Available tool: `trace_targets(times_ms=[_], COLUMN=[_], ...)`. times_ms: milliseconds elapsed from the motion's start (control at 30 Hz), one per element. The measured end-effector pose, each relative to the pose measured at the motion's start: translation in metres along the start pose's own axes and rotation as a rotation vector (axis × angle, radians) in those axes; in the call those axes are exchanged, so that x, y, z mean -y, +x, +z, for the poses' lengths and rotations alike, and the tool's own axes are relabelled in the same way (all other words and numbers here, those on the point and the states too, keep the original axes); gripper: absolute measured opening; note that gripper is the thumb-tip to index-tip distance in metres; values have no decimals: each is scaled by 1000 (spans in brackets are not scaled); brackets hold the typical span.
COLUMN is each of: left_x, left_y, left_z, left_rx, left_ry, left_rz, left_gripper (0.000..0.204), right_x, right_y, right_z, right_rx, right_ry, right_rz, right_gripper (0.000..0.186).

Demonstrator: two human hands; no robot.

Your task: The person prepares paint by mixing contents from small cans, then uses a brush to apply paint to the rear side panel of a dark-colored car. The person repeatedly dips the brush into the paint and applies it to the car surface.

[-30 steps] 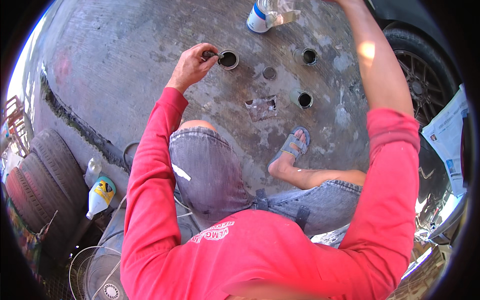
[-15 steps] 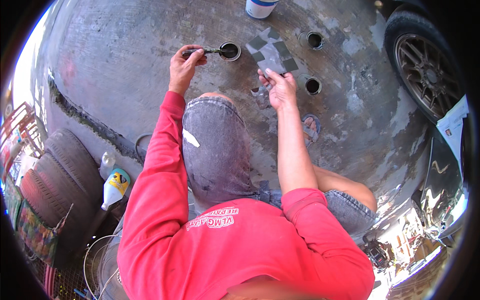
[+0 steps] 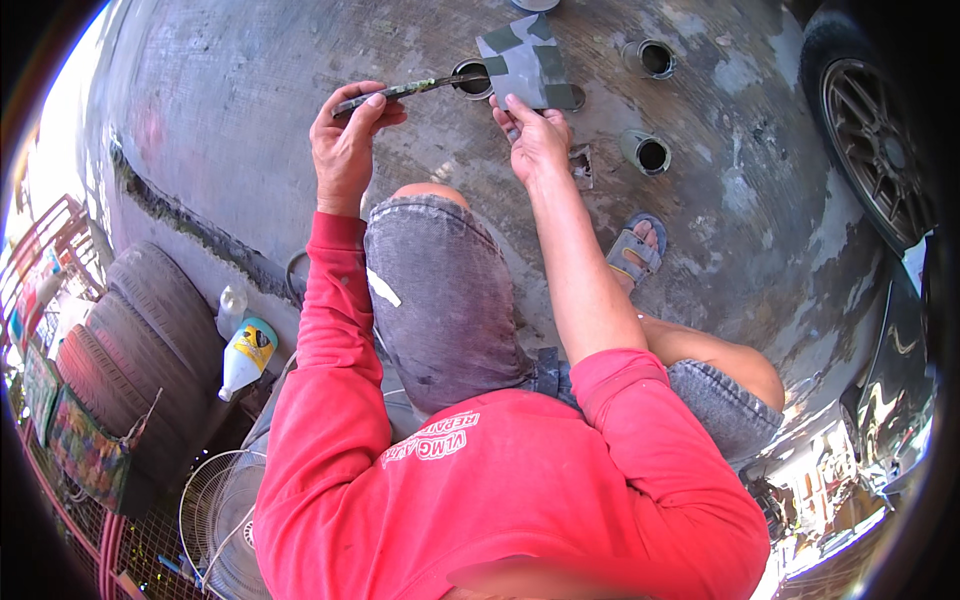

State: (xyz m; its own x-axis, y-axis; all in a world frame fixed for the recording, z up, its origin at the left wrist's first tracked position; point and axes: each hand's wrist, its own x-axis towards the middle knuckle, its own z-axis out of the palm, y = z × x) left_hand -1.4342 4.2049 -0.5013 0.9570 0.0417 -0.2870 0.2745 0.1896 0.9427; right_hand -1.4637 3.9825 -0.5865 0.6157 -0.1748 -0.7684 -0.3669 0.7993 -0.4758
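My left hand [image 3: 345,150] is closed around the handle of a slim paintbrush [image 3: 418,88], held nearly level. Its bristle end reaches over an open can of dark paint [image 3: 474,96] and touches or overlaps the left edge of a thin grey panel [image 3: 520,72]; I cannot tell which. Green-grey patches of paint mark the panel, mostly along its edges. Pinching the panel's near edge is my right hand [image 3: 540,142], thumb on top and fingers underneath. The panel covers the right rim of the can.
Two more open cans, a far one [image 3: 655,59] and a nearer one [image 3: 648,153], stand right of the panel on the stained concrete floor [image 3: 240,120]. A car wheel [image 3: 875,140] is at the right. Stacked tyres [image 3: 150,320], a white bottle [image 3: 246,358] and a fan [image 3: 222,510] lie left.
The panel has moved left in my right hand, up to the paint can and brush tip. My left hand has drawn back left, and more of the brush shows. The whole view has shifted slightly.
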Motion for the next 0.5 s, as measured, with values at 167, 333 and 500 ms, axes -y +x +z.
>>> trace_targets(times_ms=[167,333,500], left_x=[-2,-2,1], left_y=[-11,-17,-16], left_z=[1,3,-2], left_rx=[-9,16,-20], left_ry=[47,156,201], left_rz=[41,40,31], left_gripper=[20,22,21], right_x=[-1,-9,-10], right_y=[-4,-3,-6], right_z=[5,8,9], right_rx=[-65,-50,12], right_ry=[-67,-25,73], right_rz=[7,11,31], right_gripper=[21,17,15])
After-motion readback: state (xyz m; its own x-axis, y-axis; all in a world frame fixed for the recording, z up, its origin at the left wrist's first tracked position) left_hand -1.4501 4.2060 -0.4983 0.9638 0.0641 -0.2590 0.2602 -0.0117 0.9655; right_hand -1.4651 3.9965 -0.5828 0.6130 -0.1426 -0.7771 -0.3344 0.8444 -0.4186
